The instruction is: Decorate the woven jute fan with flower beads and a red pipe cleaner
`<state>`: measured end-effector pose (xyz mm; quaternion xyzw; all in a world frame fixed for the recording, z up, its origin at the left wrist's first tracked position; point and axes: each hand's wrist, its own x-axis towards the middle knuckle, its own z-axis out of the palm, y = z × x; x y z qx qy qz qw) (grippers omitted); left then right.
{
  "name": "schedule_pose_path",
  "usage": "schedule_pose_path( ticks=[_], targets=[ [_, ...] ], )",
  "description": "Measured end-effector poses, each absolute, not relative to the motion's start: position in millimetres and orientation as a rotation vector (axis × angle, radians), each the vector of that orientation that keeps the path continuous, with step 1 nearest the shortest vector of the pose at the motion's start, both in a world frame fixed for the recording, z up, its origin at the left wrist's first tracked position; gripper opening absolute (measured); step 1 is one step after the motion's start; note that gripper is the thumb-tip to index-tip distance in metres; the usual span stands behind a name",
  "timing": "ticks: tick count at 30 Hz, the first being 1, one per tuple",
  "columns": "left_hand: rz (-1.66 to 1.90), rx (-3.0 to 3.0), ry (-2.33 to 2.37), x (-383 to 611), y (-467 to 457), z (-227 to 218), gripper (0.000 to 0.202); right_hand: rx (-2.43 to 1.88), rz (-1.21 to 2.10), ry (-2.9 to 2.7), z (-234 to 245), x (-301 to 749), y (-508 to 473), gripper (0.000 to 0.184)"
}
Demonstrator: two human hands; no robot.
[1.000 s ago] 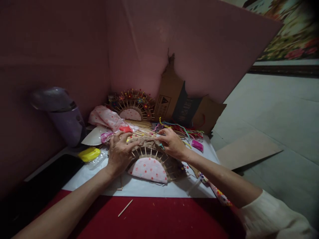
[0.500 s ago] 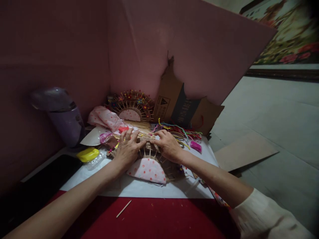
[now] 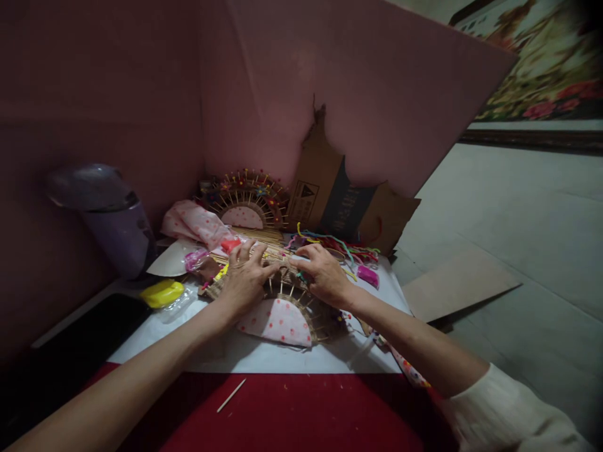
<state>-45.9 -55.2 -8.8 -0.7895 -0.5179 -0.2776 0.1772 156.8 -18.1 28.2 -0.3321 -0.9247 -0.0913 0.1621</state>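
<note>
A half-round craft fan [image 3: 276, 323] lies in front of me, with red-dotted white cloth at its centre, thin sticks fanning out and a twine-woven outer band. Over the left part of that band is my left hand [image 3: 245, 277], its fingers curled on the far edge and its thumb pointing inward. My right hand [image 3: 326, 276] grips the band close to the left thumb, index finger and thumb near the rim. What lies under the right fingertips is partly hidden. Small coloured pinheads and a flower decoration show along the fan's right end.
Behind stands a finished-looking fan [image 3: 242, 216] beside torn cardboard [image 3: 320, 194]. Coloured pipe cleaners [image 3: 343, 245], a magenta packet [image 3: 368, 276], yellow clay [image 3: 162, 293] and dotted cloth [image 3: 195, 223] surround the work. A purple bottle [image 3: 117, 232] stands left; a small stick [image 3: 231, 395] lies in front.
My right hand has shifted slightly right and its fingers have opened a little from the rim. The left hand stays at the band. The whole view has moved slightly.
</note>
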Motion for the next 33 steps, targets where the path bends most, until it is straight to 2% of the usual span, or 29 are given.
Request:
schedule_pose_path(
  ticks=[10, 16, 19, 22, 33],
  targets=[
    [-0.787, -2.260, -1.387, -40, -57, -17, 0.031, -0.936, -0.274, -2.689, 24, 158, -29, 0.044],
    [-0.870, -2.200, -1.417, -45, -65, -12, 0.029, -0.907, -0.315, -2.738, 22, 155, -31, 0.052],
    [-0.840, -2.202, -1.403, -46, -67, -13, 0.028, -0.879, -0.353, -2.793, 21, 156, -33, 0.045],
    [-0.865, -2.152, -1.464, -51, -67, -11, 0.026, -0.881, -0.370, -2.776, 23, 158, -33, 0.041],
    [-0.994, -2.030, -1.674, -68, -69, -5, 0.025, -0.843, -0.324, -2.754, 16, 155, -29, 0.046]
  ],
)
